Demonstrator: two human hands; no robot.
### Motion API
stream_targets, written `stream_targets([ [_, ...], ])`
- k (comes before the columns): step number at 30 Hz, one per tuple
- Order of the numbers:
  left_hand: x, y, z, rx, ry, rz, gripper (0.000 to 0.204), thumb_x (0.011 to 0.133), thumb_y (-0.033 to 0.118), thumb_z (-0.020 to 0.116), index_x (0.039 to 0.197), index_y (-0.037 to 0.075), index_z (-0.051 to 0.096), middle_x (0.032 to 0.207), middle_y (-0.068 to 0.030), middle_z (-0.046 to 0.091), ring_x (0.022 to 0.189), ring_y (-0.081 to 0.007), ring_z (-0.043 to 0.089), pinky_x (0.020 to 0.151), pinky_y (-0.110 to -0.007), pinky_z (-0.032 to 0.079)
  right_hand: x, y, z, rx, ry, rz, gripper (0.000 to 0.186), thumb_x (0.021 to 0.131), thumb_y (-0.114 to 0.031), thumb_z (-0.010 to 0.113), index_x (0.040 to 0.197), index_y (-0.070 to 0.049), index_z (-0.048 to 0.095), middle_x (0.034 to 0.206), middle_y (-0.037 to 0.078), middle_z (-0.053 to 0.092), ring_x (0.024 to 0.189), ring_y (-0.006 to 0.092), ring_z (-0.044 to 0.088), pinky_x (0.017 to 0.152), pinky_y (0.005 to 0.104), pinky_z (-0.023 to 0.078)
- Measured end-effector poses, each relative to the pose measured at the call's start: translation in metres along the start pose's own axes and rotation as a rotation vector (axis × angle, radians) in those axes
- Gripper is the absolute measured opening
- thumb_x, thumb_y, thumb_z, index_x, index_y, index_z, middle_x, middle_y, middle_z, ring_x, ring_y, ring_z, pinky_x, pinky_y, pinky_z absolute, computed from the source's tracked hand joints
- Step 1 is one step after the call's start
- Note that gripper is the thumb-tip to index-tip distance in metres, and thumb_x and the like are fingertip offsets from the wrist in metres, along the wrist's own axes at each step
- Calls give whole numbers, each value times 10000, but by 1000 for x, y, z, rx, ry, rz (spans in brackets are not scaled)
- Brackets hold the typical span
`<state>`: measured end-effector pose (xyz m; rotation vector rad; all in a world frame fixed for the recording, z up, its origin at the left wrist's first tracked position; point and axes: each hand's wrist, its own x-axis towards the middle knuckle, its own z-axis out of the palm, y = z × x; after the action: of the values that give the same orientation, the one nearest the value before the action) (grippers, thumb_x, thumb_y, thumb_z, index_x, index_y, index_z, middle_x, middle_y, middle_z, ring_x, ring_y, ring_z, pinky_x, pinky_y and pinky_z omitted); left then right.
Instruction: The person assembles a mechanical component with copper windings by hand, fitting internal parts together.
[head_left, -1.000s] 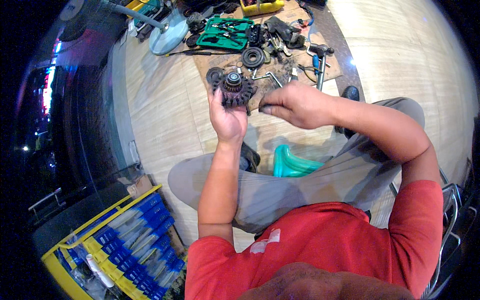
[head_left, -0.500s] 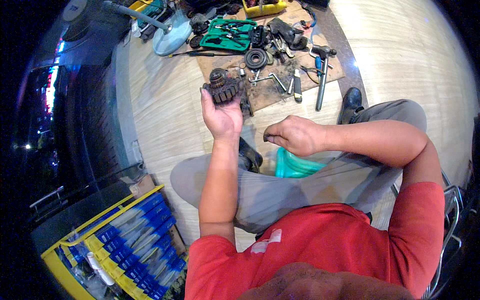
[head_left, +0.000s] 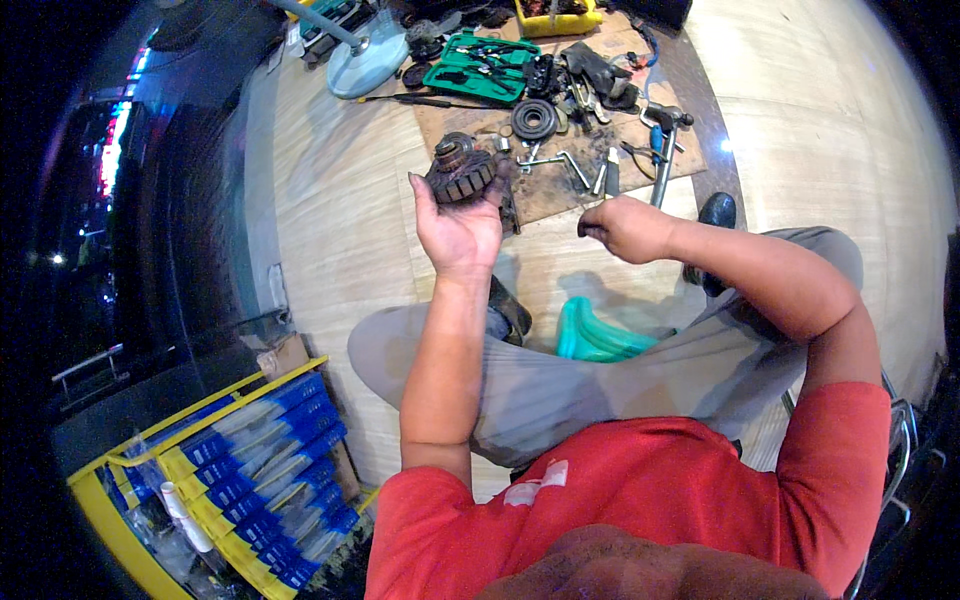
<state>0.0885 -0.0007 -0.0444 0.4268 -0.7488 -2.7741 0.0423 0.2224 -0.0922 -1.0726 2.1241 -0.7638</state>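
**Head camera: greasy gear cluster up in the left palm, right fist hanging empty beside it**

Head view, looking straight down, and the left hand (head_left: 458, 225) is raised palm-up with a dark, oily gear cluster (head_left: 462, 172) sitting at its fingertips. The fingers curl up around the toothed rim, so that hand is gripping the part, cradled rather than clamped. You can see ribbed teeth round the edge and a brassy hub on top.

Over at three o'clock from the gear, well apart from it, the right hand (head_left: 625, 228) hangs above the floor with fingers folded into a loose fist. Whether anything small is pinched inside, I cannot tell; nothing shows.

Up at twelve o'clock from both hands lies a brown cardboard sheet (head_left: 555, 190) strewn with parts. A black ribbed ring (head_left: 533, 119) sits on it, a bent metal crank tool (head_left: 565, 165) just below that, and a hammer (head_left: 662, 150) lies toward the sheet's right edge. Beyond, further toward twelve, a green tool case (head_left: 480, 70) lies open, with a yellow tray (head_left: 556, 20) at the very top and a pale blue fan base (head_left: 368, 68) at eleven o'clock.

Down at six o'clock from the hands, the person's grey-trousered legs are crossed, and a teal plastic stool (head_left: 590, 335) peeks out between them. At seven o'clock, bottom left, a yellow rack of blue packets (head_left: 250, 470) stands on the wooden floor (head_left: 340, 240).
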Motion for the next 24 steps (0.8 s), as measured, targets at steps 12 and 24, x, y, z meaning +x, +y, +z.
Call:
stream_targets([
  [12, -1, -2, -4, 52, 4, 48, 545, 997, 448, 340, 1249, -15, 477, 1268, -217, 530, 1183, -392, 507, 1015, -522, 416, 5, 9, -35, -307, -180, 159, 645, 736, -316, 764, 1175, 52, 469, 994, 276, 616, 952, 442, 588, 826, 478, 478],
  [24, -2, -19, -6, 77, -16, -16, 541, 1005, 436, 325, 1264, -13, 480, 1234, -189, 562, 1159, -338, 530, 1006, -513, 417, -2, -29, -95, 105, -214, -50, 809, 758, -415, 747, 1333, 56, 426, 1198, 252, 581, 1108, 314, 572, 958, 373, 439],
])
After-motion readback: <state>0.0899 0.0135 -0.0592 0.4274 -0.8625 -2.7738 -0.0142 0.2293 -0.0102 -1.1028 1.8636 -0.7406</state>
